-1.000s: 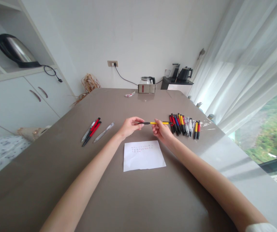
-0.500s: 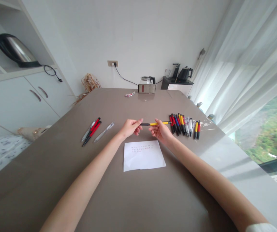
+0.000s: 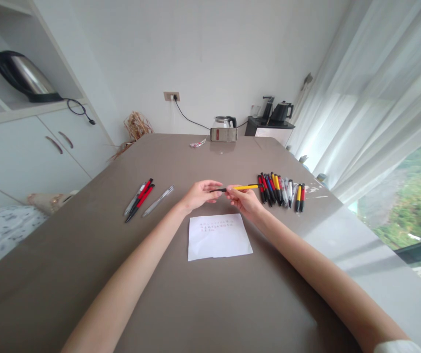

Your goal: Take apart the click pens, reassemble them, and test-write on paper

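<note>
A yellow-and-black pen (image 3: 247, 187) is held level above the table, beyond the top edge of a white sheet of paper (image 3: 219, 242) with handwriting. My right hand (image 3: 246, 201) pinches it near the joint between its yellow and black parts. The black end lies between the thumb and the extended fingers of my left hand (image 3: 198, 195); how firmly they grip it is hard to see. Near my right hand lies a row of pens (image 3: 277, 190) in red, blue, yellow, white and clear. To the left of my left hand rests a clear pen (image 3: 158, 201).
Red-and-black pens (image 3: 140, 202) and a clear one lie together at the left of the brown table (image 3: 151, 304). At the far edge a phone (image 3: 224, 135) leans before a glass pot (image 3: 222, 120). A crumpled wrapper (image 3: 197, 143) lies nearby.
My right fingertips have slid left along the pen toward its black part. My left fingers have gone from a tight pinch to a more stretched-out pose around the black end.
</note>
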### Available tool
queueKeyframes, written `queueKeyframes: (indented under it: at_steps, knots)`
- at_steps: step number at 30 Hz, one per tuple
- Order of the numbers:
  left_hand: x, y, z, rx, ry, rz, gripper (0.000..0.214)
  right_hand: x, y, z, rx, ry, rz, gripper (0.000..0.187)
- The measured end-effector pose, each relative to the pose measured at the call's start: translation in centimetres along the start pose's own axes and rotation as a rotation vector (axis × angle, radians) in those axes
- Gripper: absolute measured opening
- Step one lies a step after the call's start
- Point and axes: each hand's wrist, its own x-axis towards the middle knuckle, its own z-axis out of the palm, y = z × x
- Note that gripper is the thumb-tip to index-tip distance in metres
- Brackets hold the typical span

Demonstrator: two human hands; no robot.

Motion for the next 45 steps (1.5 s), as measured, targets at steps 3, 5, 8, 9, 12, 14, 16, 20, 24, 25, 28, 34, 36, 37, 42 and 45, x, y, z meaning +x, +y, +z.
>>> queueKeyframes:
  at_steps: [3,5,8,9,12,14,16,20,24,25,28,34,36,37,42,45]
  knots:
    - [0.1,-0.1,-0.1,-0.008,0.008,0.0,0.036,0.0,0.0,-0.1,-0.009,0.004,0.006,0.018]
    - [0.1,-0.2,-0.2,-0.021,0.025,-0.015,0.034,0.0,0.0,-0.1,-0.012,0.025,0.009,0.017]
    - [0.1,-0.3,-0.4,-0.029,0.044,-0.028,0.033,0.1,0.0,-0.1,-0.013,0.049,0.012,0.016]
    - [0.1,-0.3,-0.4,-0.027,0.041,-0.031,0.033,0.1,0.0,-0.1,-0.01,0.053,0.011,0.016]
    - [0.1,-0.3,-0.3,-0.027,0.029,-0.041,0.032,0.1,0.0,-0.1,0.007,0.061,0.011,0.015]
    - [0.1,-0.4,-0.2,-0.042,0.038,-0.044,0.032,0.1,0.1,-0.1,0.017,0.065,0.015,0.014]
    - [0.1,-0.3,-0.2,-0.06,0.046,-0.042,0.031,0.2,0.1,-0.1,0.023,0.072,0.015,0.013]
    - [0.1,-0.3,-0.2,-0.102,0.03,-0.053,0.029,0.3,0.2,-0.2,0.03,0.087,0.006,0.013]
    - [0.1,-0.2,-0.2,-0.191,0.035,-0.076,0.029,0.2,0.1,-0.2,0.013,0.08,0.005,0.013]
    - [0.1,-0.2,-0.2,-0.215,0.039,-0.084,0.029,0.2,0.1,-0.1,0.011,0.078,0.003,0.013]
    - [0.1,-0.2,-0.3,-0.289,0.065,-0.104,0.03,0.2,0.1,-0.2,0.021,0.087,-0.011,0.013]
    - [0.2,-0.1,-0.8,-0.385,0.134,-0.106,0.027,0.4,0.1,-0.5,0.037,0.135,-0.053,0.017]
    - [0.3,-0.2,-0.9,-0.372,0.178,-0.106,0.026,0.5,0.2,-0.5,0.031,0.145,-0.064,0.018]
    - [0.3,-0.3,-1.0,-0.353,0.209,-0.106,0.026,0.5,0.2,-0.5,0.023,0.153,-0.067,0.019]
    - [0.6,-0.8,-1.7,-0.154,0.357,-0.093,0.029,0.5,0.2,-0.6,-0.021,0.188,-0.083,0.02]
    - [0.8,-1.2,-2.2,0.006,0.381,-0.118,0.028,0.5,0.3,-0.7,-0.025,0.189,-0.091,0.021]
